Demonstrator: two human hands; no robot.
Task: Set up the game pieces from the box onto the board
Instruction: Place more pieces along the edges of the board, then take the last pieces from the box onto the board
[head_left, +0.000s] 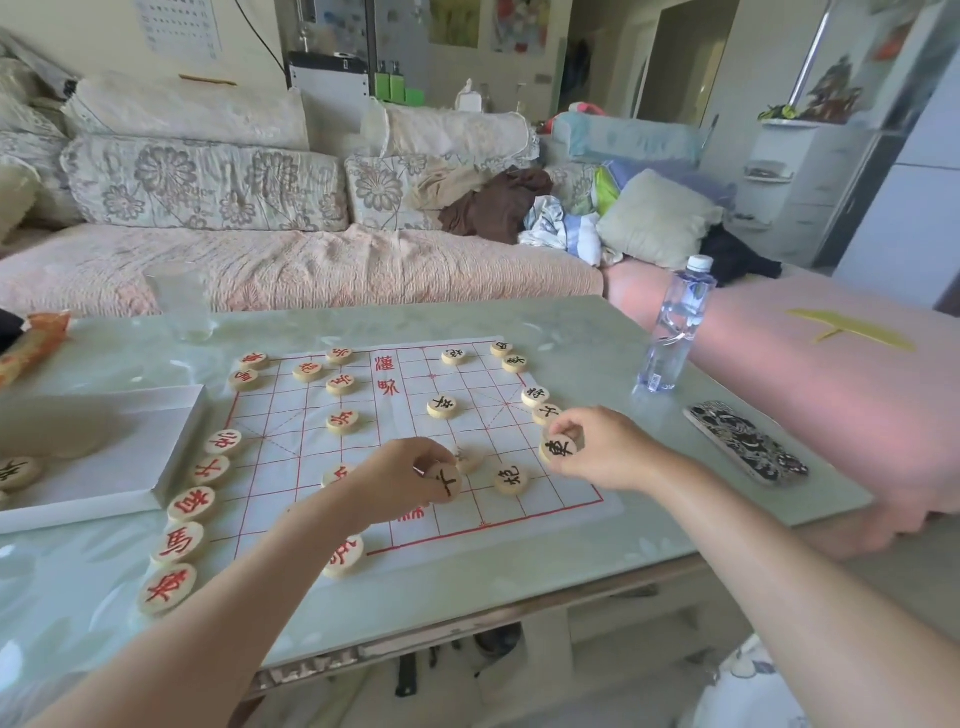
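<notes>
Left hand (402, 475) pinching black-marked disc (445, 480) at its 3 o'clock fingertips over board (291, 452), right hand (602, 449) gripping another disc (559, 448) at 9 o'clock, both palms down

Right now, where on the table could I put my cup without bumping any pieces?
Bare tabletop lies between the board's far edge and the water bottle, and between the bottle and the phone. It is crowded along the red pieces beside the box, and around both hands.
</notes>
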